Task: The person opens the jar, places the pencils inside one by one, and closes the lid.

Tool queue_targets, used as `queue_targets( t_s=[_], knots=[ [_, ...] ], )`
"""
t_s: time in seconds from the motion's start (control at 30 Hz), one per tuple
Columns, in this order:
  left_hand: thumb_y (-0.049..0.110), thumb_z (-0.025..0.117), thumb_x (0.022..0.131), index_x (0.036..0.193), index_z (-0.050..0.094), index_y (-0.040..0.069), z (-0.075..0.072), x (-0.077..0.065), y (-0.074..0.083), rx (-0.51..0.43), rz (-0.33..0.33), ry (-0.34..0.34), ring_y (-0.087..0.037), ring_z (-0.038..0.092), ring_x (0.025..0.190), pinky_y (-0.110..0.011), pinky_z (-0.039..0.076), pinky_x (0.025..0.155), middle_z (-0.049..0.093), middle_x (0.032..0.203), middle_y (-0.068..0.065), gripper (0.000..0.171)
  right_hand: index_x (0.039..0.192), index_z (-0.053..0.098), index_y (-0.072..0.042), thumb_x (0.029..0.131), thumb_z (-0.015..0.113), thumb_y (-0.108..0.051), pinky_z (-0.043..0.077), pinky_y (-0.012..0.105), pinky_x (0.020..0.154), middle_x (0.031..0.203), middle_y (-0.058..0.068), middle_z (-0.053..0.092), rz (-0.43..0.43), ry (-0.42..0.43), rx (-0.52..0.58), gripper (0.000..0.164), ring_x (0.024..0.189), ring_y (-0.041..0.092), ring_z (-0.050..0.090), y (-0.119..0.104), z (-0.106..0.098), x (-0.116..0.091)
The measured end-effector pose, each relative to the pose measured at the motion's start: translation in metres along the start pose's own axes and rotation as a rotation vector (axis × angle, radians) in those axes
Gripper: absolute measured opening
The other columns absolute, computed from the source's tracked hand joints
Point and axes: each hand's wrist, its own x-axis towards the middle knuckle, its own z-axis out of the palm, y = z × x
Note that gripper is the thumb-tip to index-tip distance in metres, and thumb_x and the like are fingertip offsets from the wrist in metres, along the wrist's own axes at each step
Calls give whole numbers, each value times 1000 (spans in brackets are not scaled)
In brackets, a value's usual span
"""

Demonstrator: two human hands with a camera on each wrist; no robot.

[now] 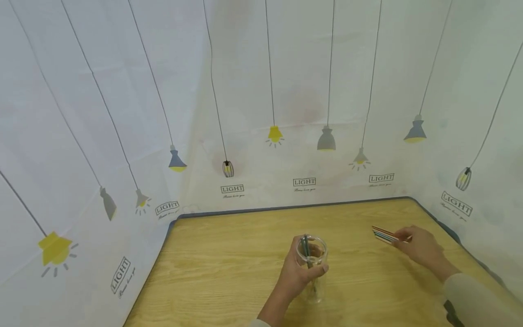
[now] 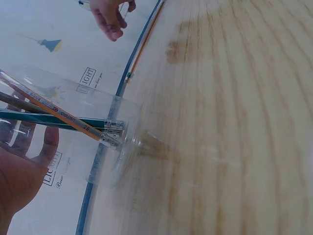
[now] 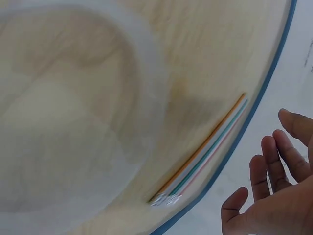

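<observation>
Pencils lie by our loose, empty right hand; our left hand grips the jar. Probably pickup step; next likely needs a pinch.

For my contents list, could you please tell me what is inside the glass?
In the left wrist view, the glass holds an orange pencil crossing in front of a green pencil and a brown pencil. Overlapped parts are covered, so the count is unclear.
</observation>
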Motion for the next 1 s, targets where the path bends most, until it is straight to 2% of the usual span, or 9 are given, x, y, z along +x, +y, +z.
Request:
queue_targets(
  t_s=[0.17, 0.27, 0.4, 0.57, 0.73, 1.0],
  knots=[
    [24, 83, 88, 148, 49, 32, 0, -2, -1, 4, -5, 6, -19, 65, 128, -57, 48, 116, 67, 132, 1, 69, 110, 76, 8, 99, 77, -12, 56, 69, 90, 104, 25, 76, 22, -50, -41, 22, 99, 47, 70, 22, 1, -3],
    [23, 83, 87, 148, 49, 31, 0, -2, -1, 0, -4, 6, -19, 65, 129, -59, 48, 116, 67, 132, 1, 69, 114, 75, 4, 100, 75, -15, 42, 89, 97, 116, 30, 72, 122, -118, -34, 24, 111, 58, 64, 30, 1, -5],
    [23, 82, 88, 148, 49, 31, 0, -1, 1, -4, -1, 3, -20, 66, 128, -60, 48, 116, 67, 132, 1, 69, 121, 75, 0, 101, 73, -22, 25, 103, 93, 131, 36, 65, 217, -185, -36, 29, 124, 68, 55, 35, -1, -8],
    [23, 83, 88, 149, 49, 32, 0, -1, 1, 1, -6, 5, -20, 65, 128, -56, 49, 115, 66, 133, 1, 70, 119, 74, 0, 102, 73, -20, 21, 105, 94, 128, 36, 64, 231, -208, -60, 27, 125, 71, 53, 34, 0, -12],
    [24, 82, 88, 149, 49, 33, 1, 0, 1, 4, -10, 2, -20, 65, 128, -53, 50, 114, 66, 134, 1, 70, 116, 75, -1, 103, 72, -21, 28, 101, 94, 128, 35, 63, 246, -224, -68, 24, 125, 70, 53, 33, 0, -13],
    [26, 82, 89, 150, 48, 24, 0, -1, 1, 11, -8, -11, -20, 64, 128, -60, 45, 120, 66, 134, 1, 70, 114, 75, -2, 102, 73, -21, 28, 103, 90, 125, 35, 66, 189, -187, -89, 23, 122, 72, 54, 36, 1, -13]
  ],
)
